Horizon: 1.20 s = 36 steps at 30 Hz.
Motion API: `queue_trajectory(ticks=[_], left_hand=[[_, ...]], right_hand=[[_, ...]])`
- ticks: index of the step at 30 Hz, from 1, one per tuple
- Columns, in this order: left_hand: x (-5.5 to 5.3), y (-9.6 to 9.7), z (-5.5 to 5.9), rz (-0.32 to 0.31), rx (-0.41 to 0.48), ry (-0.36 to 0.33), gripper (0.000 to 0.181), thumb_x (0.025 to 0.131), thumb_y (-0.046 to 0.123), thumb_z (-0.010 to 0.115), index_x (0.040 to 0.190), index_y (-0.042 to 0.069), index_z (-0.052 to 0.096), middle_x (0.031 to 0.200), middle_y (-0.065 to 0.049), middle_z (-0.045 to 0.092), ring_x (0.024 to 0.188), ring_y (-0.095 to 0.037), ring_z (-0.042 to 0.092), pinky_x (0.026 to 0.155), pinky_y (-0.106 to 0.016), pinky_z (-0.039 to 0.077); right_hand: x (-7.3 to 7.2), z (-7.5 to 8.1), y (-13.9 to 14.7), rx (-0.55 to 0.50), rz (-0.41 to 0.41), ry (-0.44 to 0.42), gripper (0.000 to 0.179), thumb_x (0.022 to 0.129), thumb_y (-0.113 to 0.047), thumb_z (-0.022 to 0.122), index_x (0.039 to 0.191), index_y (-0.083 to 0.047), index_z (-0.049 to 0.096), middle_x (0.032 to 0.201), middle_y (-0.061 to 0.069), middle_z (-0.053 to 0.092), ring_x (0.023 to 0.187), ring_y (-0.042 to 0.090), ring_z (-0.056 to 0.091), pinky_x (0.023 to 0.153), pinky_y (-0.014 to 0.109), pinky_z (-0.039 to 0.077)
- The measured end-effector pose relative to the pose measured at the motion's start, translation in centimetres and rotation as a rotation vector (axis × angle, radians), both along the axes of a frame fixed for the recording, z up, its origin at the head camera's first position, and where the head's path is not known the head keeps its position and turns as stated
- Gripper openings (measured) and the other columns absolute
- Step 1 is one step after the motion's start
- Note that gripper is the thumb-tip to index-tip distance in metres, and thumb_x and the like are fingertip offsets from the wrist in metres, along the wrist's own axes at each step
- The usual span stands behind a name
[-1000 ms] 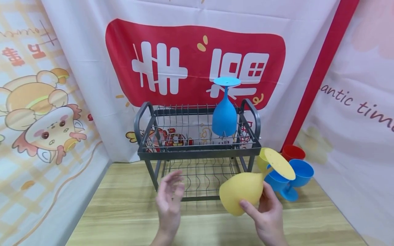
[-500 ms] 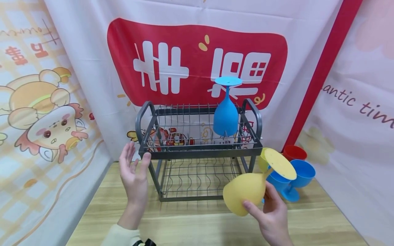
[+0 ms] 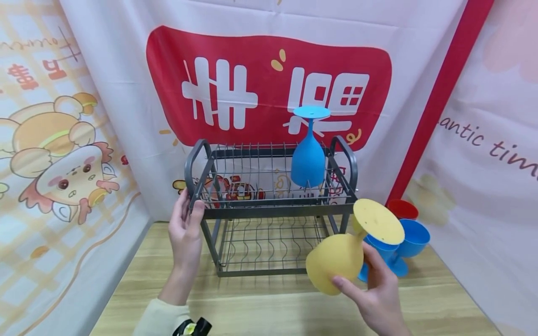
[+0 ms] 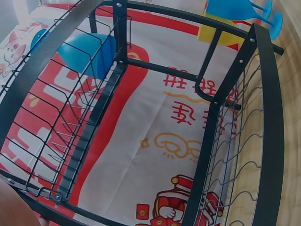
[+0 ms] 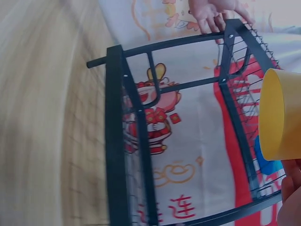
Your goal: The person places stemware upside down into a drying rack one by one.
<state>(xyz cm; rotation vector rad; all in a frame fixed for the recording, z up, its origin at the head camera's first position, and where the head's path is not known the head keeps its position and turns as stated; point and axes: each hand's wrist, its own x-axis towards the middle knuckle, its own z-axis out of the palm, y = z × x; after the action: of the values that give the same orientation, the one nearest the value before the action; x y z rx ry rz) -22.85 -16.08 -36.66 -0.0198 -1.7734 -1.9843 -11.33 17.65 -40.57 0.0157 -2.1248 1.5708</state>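
My right hand (image 3: 374, 289) holds a yellow goblet (image 3: 336, 263) by its bowl, thumb on the near side. The goblet is tilted, its round base up to the right and its mouth down to the left. At the left front corner of a black two-tier dish rack (image 3: 273, 213), my left hand (image 3: 185, 238) grips the upper frame, thumb in front and fingers around the outer side. A blue goblet (image 3: 308, 161) stands upside down on the upper tier at the right. In the right wrist view the yellow goblet's mouth (image 5: 272, 115) faces left, beside the rack.
Right of the rack, upright blue goblets (image 3: 414, 235) and a red goblet (image 3: 402, 210) stand close together on the wooden table (image 3: 286, 308). Another yellow one is mostly hidden behind the held goblet. Printed cloth (image 3: 269, 88) hangs behind and at both sides.
My left hand has moved left from in front of the lower tier to the rack's upper left corner and taken hold there. My right hand keeps the yellow goblet, shifting slightly right.
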Motion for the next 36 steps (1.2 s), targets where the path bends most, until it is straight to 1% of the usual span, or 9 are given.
queue_trajectory(ticks=[1,3,6,11,16,20,27,31,36], left_hand=[[0.0,0.0,0.1,-0.001,0.002,0.000,0.059,0.106,0.035,0.066,0.161,0.025,0.045,0.159,-0.001,0.055,0.147,-0.018,0.051,0.130,-0.035,0.037],[0.0,-0.1,0.1,0.002,-0.001,0.000,0.057,0.106,0.035,0.066,0.160,0.025,0.047,0.153,-0.002,0.058,0.142,-0.017,0.054,0.128,-0.033,0.039],[0.0,-0.1,0.3,-0.001,-0.002,-0.007,0.059,0.106,0.037,0.066,0.160,0.025,0.046,0.152,-0.003,0.058,0.144,-0.018,0.054,0.129,-0.036,0.038],[0.0,-0.1,0.4,-0.012,-0.012,-0.014,0.062,0.106,0.039,0.066,0.162,0.023,0.043,0.154,-0.005,0.056,0.147,-0.021,0.051,0.132,-0.044,0.035],[0.2,-0.1,0.5,-0.011,-0.011,-0.028,0.062,0.106,0.039,0.065,0.162,0.023,0.043,0.153,-0.008,0.056,0.143,-0.017,0.053,0.132,-0.044,0.034],[0.2,-0.1,0.6,-0.015,-0.009,-0.028,0.062,0.106,0.038,0.065,0.161,0.023,0.043,0.153,-0.011,0.055,0.141,-0.015,0.054,0.131,-0.042,0.036],[0.1,-0.2,0.6,0.006,-0.024,-0.040,0.060,0.106,0.037,0.066,0.161,0.023,0.045,0.146,-0.002,0.059,0.137,-0.017,0.056,0.125,-0.028,0.042],[0.2,-0.2,0.7,0.011,-0.029,-0.034,0.059,0.106,0.036,0.065,0.160,0.023,0.046,0.148,-0.005,0.058,0.135,-0.012,0.057,0.120,-0.019,0.045],[0.1,-0.1,0.5,0.010,-0.028,-0.023,0.058,0.106,0.037,0.065,0.160,0.023,0.046,0.149,-0.008,0.057,0.134,-0.014,0.057,0.116,-0.016,0.046]], right_hand=[[0.0,0.3,0.0,0.018,0.001,0.020,0.068,0.086,-0.001,0.087,0.146,-0.012,0.058,0.135,-0.012,0.063,0.115,0.008,0.061,0.099,0.008,0.053],[0.0,1.2,0.1,0.051,0.005,0.051,0.067,0.085,-0.001,0.087,0.145,-0.013,0.059,0.135,-0.012,0.064,0.116,0.007,0.062,0.098,0.009,0.054],[-0.1,2.8,0.0,0.096,0.018,0.080,0.066,0.084,-0.003,0.089,0.143,-0.017,0.062,0.134,-0.012,0.066,0.116,0.007,0.063,0.096,0.011,0.056],[-0.3,6.3,-0.2,0.171,0.061,0.103,0.068,0.084,-0.009,0.090,0.145,-0.020,0.062,0.134,-0.008,0.066,0.118,0.009,0.062,0.094,0.013,0.058],[-1.1,9.9,-0.8,0.267,0.117,0.136,0.071,0.085,-0.018,0.091,0.149,-0.025,0.060,0.135,-0.005,0.068,0.117,0.012,0.063,0.094,0.016,0.058],[-1.9,12.1,-1.3,0.295,0.157,0.139,0.072,0.086,-0.023,0.090,0.150,-0.026,0.058,0.134,-0.004,0.068,0.117,0.013,0.062,0.091,0.020,0.060],[-3.8,14.6,-2.5,0.288,0.206,0.111,0.072,0.088,-0.029,0.088,0.151,-0.024,0.056,0.134,-0.002,0.066,0.120,0.016,0.060,0.087,0.025,0.062],[-5.3,15.7,-3.3,0.296,0.218,0.120,0.073,0.089,-0.031,0.088,0.153,-0.022,0.055,0.136,-0.001,0.066,0.120,0.016,0.061,0.087,0.029,0.062],[-7.5,16.8,-4.2,0.277,0.254,0.121,0.072,0.089,-0.032,0.087,0.152,-0.020,0.055,0.137,0.001,0.065,0.120,0.019,0.061,0.090,0.036,0.062]])
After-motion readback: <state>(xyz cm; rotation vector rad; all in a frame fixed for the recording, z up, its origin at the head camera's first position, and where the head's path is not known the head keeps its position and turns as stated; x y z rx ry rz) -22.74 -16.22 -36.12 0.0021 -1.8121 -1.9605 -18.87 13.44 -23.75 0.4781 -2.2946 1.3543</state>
